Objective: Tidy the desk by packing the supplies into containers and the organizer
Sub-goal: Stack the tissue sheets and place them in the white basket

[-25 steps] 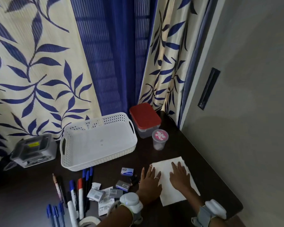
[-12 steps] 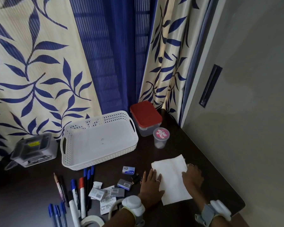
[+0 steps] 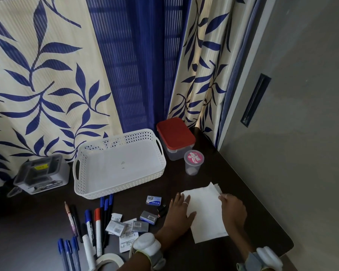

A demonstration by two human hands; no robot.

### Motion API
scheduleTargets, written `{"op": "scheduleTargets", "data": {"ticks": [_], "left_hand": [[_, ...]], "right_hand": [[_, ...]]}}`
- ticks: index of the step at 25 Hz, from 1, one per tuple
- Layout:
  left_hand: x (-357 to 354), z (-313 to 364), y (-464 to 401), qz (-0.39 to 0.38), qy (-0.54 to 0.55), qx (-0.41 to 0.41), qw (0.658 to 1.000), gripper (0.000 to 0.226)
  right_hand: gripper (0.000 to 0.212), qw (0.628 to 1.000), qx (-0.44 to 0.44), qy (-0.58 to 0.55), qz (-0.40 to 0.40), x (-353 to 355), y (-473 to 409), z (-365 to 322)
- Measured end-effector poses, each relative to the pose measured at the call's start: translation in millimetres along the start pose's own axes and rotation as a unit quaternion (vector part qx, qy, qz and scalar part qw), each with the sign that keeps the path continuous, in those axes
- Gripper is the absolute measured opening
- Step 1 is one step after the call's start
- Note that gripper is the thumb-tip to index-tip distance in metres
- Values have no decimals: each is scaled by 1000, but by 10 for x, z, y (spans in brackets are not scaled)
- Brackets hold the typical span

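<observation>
Head view: left hand (image 3: 179, 214) lies flat, fingers straight, pinning the white paper sheet (image 3: 205, 213) on the bench (image 3: 233, 178); right hand (image 3: 232, 211) pinches its far-right edge (apparently mid-fold); next, probably, bring that edge across toward the left hand and crease.

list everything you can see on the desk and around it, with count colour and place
basket: 1, white, desk centre-left
box: 1, clear with red lid, right of basket
cup: 1, clear, pink-labelled lid, in front of box
organizer: 1, grey, far left
paper sheet: 1, white, desk right
markers and pens: several, blue, red, black, front left
staple boxes: a few, blue and grey, front centre
tape roll: 1, white, bottom edge
curtain: cream with blue leaves, behind
left hand: flat on the sheet
right hand: fingers on the sheet's right edge
</observation>
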State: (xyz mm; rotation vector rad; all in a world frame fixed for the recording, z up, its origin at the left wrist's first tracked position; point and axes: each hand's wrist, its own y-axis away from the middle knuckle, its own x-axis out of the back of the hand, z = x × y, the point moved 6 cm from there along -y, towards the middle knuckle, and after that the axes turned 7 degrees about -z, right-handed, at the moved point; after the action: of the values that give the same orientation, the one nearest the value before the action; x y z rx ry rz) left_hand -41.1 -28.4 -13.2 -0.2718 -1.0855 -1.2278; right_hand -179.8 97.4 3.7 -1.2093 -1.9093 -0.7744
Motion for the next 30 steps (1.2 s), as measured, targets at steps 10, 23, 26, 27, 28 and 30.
{"op": "scheduleTargets", "data": {"ticks": [10, 23, 26, 27, 28, 30], "left_hand": [[191, -151, 163, 33, 327, 102, 939, 31], [-288, -254, -75, -25, 307, 233, 922, 23], [-301, -217, -73, -9, 309, 217, 926, 18], [-275, -185, -59, 1, 298, 207, 932, 20], [-248, -150, -43, 11, 290, 198, 936, 21], [-185, -69, -16, 34, 285, 178, 941, 25]], "right_hand": [[39, 991, -34, -52, -117, -282, 24, 93], [20, 987, -82, -27, -136, -264, -80, 191], [21, 987, -86, -29, -134, -243, -72, 185], [21, 987, -86, -28, -135, -241, -75, 184], [21, 986, -90, -31, -136, -231, -62, 175], [25, 986, -91, -43, -131, -184, -38, 120]]}}
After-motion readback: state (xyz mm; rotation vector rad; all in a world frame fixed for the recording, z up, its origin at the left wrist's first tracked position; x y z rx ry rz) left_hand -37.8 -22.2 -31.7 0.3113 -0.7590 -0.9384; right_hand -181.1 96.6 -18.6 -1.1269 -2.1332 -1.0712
